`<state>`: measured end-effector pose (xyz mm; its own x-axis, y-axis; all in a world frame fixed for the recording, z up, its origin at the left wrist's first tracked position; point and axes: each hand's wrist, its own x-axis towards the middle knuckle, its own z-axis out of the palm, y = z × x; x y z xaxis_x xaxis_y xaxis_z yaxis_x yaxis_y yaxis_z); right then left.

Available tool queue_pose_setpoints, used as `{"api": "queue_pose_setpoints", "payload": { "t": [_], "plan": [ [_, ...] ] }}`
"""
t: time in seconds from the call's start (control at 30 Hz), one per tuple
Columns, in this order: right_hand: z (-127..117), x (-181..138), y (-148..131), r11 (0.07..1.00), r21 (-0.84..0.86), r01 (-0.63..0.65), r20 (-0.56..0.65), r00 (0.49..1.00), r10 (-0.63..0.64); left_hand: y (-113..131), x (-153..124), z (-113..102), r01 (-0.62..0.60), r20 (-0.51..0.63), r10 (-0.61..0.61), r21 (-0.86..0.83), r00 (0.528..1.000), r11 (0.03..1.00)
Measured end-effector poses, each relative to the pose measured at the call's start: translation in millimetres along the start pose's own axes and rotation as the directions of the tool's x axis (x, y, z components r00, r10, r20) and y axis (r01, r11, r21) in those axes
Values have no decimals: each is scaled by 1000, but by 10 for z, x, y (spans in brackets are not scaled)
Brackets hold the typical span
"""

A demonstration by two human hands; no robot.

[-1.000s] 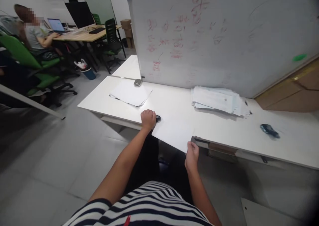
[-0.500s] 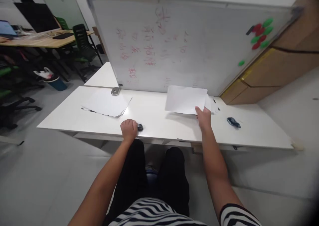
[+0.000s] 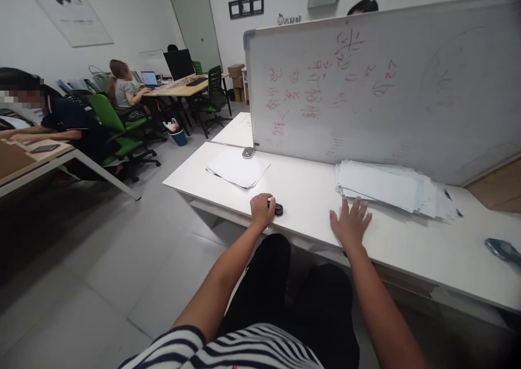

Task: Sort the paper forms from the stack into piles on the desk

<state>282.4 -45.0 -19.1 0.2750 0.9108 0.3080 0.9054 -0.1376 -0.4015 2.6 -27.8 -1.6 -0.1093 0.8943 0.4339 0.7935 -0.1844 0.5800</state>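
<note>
My left hand [image 3: 261, 210] is closed around a small black stapler-like object [image 3: 279, 209] near the front edge of the white desk [image 3: 301, 217]; only its rounded end shows. To the right, my right hand [image 3: 350, 221] is open, palm down with fingers spread. Its fingertips are at the front edge of an uneven stack of white paper [image 3: 378, 186], and nothing is in it. A smaller, flatter pile of paper [image 3: 240, 169] lies farther left on the desk.
Behind the desk stands a whiteboard [image 3: 301, 87] with red writing. A grey mouse-like object [image 3: 248, 152] sits by its left corner. A dark glossy object [image 3: 502, 248] lies at the right. Two people sit at other desks on the left, near a green chair [image 3: 116, 119].
My right hand has let go of the paper it held above the desk; the paper now lies in a stack. The view has turned left. My left hand still grips the black object.
</note>
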Motion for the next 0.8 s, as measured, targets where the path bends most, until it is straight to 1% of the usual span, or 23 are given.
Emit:
{"api": "queue_pose_setpoints", "payload": {
  "t": [0.07, 0.13, 0.17, 0.2, 0.27, 0.33, 0.4, 0.43, 0.5, 0.6, 0.8],
  "plan": [
    [74, 6, 10, 999, -33, -14, 71, 997, 17, -29, 68, -13, 78, -24, -81, -116, 996, 990],
    [92, 48, 32, 997, -64, -50, 112, 992, 57, -128, 236, -62, 175, -53, -188, -188, 981, 967],
    [87, 66, 40, 995, -82, -53, 126, 990, 64, -207, 354, -105, 221, -70, -238, -191, 969, 956],
    [80, 79, 44, 993, -102, -55, 132, 989, 69, -305, 482, -157, 228, -75, -242, -152, 968, 962],
    [66, 85, 43, 989, -135, -64, 135, 987, 83, -535, 722, -275, 190, -44, -188, 46, 981, 981],
    [62, 76, 41, 985, -153, -77, 138, 985, 98, -760, 868, -376, 163, 46, -179, 241, 983, 957],
    [70, 68, 48, 985, -154, -76, 148, 984, 99, -912, 897, -427, 139, 99, -182, 338, 978, 931],
    [76, 66, 54, 986, -153, -71, 149, 984, 94, -951, 880, -434, 118, 111, -169, 365, 979, 924],
    [86, 65, 67, 987, -149, -60, 147, 986, 83, -968, 825, -422, 55, 128, -114, 395, 985, 917],
    [91, 59, 76, 988, -148, -51, 136, 988, 72, -927, 767, -393, -38, 177, -38, 407, 983, 913],
    [77, 42, 70, 987, -153, -44, 138, 988, 65, -896, 757, -381, -100, 195, 7, 472, 981, 876]
  ]
}}
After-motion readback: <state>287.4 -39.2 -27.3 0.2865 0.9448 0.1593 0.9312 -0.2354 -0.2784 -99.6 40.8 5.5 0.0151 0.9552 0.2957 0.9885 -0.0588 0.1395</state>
